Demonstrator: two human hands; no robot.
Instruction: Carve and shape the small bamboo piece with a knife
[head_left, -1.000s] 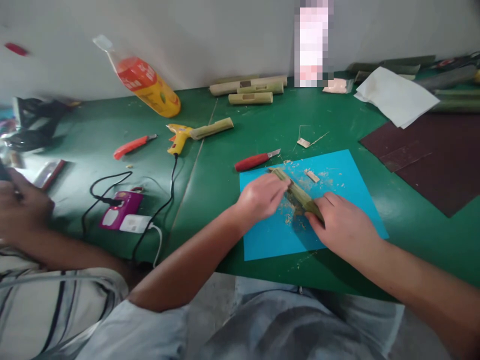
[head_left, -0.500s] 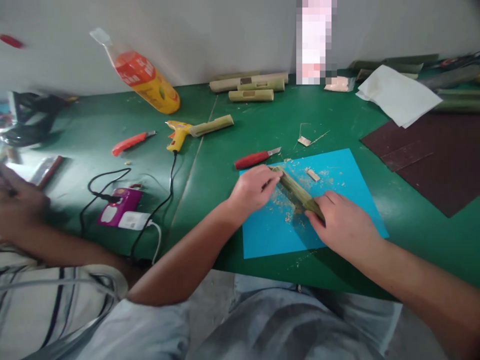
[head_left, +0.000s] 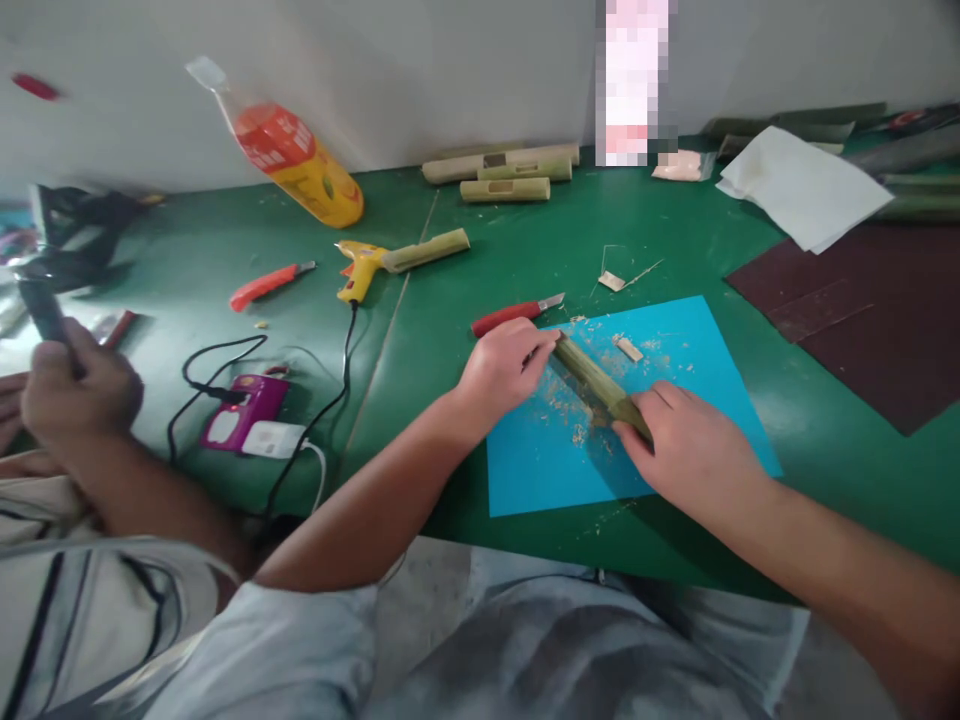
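Note:
A green bamboo tube [head_left: 592,372] lies at a slant between my hands, over a blue sheet [head_left: 540,480]. The fingers of my left hand [head_left: 504,368] are closed on its far left end. Around its near right end my right hand [head_left: 686,437] is wrapped. Pale shavings are scattered on the sheet beneath and beside the tube. Just past my left hand lies a knife with a red handle [head_left: 510,318], its blade toward the right. A small cut bamboo chip [head_left: 628,348] rests on the sheet beyond the tube.
On the green table [head_left: 420,350] are a yellow glue gun [head_left: 364,270], a red utility knife [head_left: 271,286], a purple power adapter [head_left: 251,410] with cords, and an orange drink bottle [head_left: 300,165]. Cut bamboo pieces [head_left: 504,190] line the wall. At left, a co-worker's hand [head_left: 86,390] grips something dark.
The bamboo tube has turned slightly in my hands, which stay at its two ends. At left, the co-worker's hand has risen with a dark object in it. The view has shifted slightly.

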